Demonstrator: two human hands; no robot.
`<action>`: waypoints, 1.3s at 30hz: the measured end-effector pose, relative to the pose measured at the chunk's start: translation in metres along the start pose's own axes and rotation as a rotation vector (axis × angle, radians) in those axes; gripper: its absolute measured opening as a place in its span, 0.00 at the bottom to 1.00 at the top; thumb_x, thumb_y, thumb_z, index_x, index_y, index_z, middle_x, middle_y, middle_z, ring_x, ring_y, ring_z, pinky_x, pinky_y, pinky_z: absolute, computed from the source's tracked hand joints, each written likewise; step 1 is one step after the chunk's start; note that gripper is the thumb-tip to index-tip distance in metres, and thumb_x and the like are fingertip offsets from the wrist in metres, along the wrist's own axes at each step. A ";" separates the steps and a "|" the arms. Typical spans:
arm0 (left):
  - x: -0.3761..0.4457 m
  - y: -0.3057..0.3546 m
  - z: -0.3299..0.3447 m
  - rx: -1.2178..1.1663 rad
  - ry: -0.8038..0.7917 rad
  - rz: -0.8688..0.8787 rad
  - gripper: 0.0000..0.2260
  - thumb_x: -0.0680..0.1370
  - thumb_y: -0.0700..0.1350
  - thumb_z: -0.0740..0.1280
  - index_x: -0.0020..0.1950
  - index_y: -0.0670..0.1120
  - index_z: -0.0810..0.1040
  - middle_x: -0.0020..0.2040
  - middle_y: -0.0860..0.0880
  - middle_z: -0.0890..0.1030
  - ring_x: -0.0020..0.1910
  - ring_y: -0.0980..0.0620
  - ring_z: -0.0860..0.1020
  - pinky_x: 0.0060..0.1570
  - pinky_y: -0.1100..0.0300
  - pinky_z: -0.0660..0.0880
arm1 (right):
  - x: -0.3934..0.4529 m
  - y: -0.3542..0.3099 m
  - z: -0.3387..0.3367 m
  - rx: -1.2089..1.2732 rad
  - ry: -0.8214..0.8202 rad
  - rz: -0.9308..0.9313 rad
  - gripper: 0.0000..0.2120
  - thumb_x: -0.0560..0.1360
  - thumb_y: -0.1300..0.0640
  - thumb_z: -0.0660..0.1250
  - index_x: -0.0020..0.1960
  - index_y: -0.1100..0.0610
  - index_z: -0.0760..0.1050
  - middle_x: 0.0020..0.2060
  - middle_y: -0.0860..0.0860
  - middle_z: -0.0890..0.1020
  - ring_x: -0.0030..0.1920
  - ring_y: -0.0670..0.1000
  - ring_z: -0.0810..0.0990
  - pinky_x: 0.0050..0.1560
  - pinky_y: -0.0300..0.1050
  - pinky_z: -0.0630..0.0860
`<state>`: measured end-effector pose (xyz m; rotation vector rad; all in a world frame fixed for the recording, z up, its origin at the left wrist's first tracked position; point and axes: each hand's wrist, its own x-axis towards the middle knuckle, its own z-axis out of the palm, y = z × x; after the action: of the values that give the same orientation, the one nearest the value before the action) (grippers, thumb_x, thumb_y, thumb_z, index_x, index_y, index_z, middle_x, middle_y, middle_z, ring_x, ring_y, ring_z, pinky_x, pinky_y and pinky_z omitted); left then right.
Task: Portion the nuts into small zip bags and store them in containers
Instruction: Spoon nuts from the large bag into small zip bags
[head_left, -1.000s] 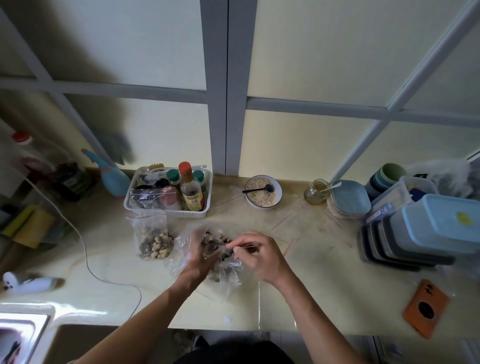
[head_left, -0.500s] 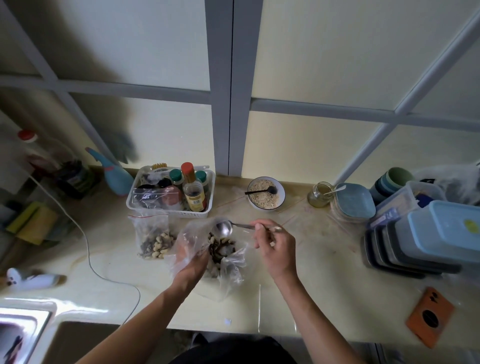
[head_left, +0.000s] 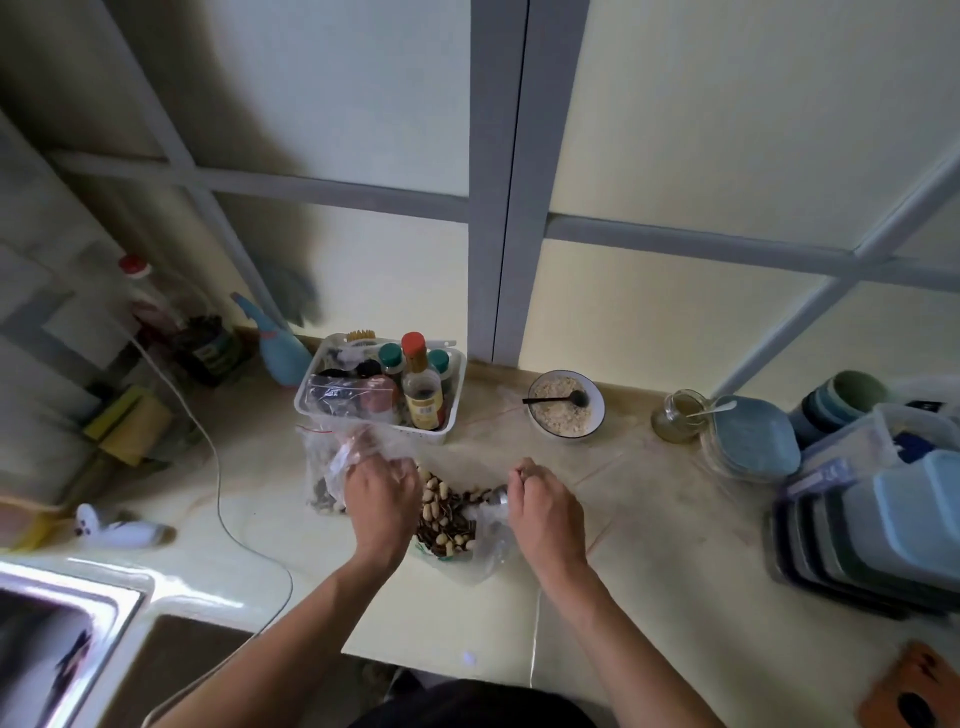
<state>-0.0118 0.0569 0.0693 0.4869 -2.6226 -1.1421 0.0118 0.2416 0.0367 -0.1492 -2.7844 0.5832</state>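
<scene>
A large clear plastic bag (head_left: 488, 545) lies open on the counter with a heap of mixed nuts (head_left: 444, 514) showing inside. My left hand (head_left: 382, 499) grips the bag's left edge and holds it open. My right hand (head_left: 545, 506) is closed on a metal spoon (head_left: 496, 496) whose bowl dips into the nuts. Behind my left hand stands a small zip bag (head_left: 324, 478) with a red seal, partly filled with nuts and half hidden by the hand. Stacked lidded containers (head_left: 878, 535) sit at the right edge.
A white basket (head_left: 374, 421) of bottles stands just behind the bags. Further right are a bowl of oats (head_left: 566, 408) with a black spoon, a small jar (head_left: 683, 415) and a blue plate (head_left: 753, 441). A sink (head_left: 57, 639) lies at lower left, a white cable (head_left: 223, 514) crosses the counter.
My right hand has dropped from above the bag's mouth down into it, so the spoon now dips into the nuts. My left hand has shifted left, pulling the bag wider open.
</scene>
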 end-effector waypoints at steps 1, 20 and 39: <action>0.000 0.003 0.000 -0.003 0.010 -0.003 0.09 0.75 0.36 0.67 0.36 0.40 0.71 0.32 0.44 0.76 0.31 0.45 0.74 0.34 0.49 0.75 | 0.004 0.002 -0.002 -0.023 0.014 0.012 0.05 0.78 0.60 0.69 0.44 0.58 0.79 0.31 0.52 0.80 0.28 0.53 0.80 0.25 0.42 0.73; -0.013 0.024 0.010 0.042 0.011 -0.026 0.08 0.74 0.35 0.69 0.37 0.36 0.72 0.33 0.36 0.76 0.34 0.38 0.74 0.35 0.47 0.71 | -0.001 -0.017 0.019 -0.005 -0.053 -0.186 0.04 0.78 0.57 0.67 0.45 0.54 0.78 0.33 0.51 0.78 0.28 0.54 0.79 0.27 0.43 0.74; -0.046 0.060 0.027 0.155 -0.287 0.425 0.22 0.73 0.48 0.57 0.56 0.32 0.76 0.24 0.48 0.76 0.22 0.45 0.71 0.25 0.60 0.63 | -0.013 0.006 0.020 0.553 -0.201 0.521 0.21 0.83 0.49 0.57 0.33 0.48 0.75 0.26 0.41 0.78 0.31 0.41 0.76 0.36 0.37 0.64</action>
<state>0.0083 0.1311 0.0920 -0.2240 -2.8720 -0.9290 0.0181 0.2370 0.0132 -0.7337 -2.6343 1.5363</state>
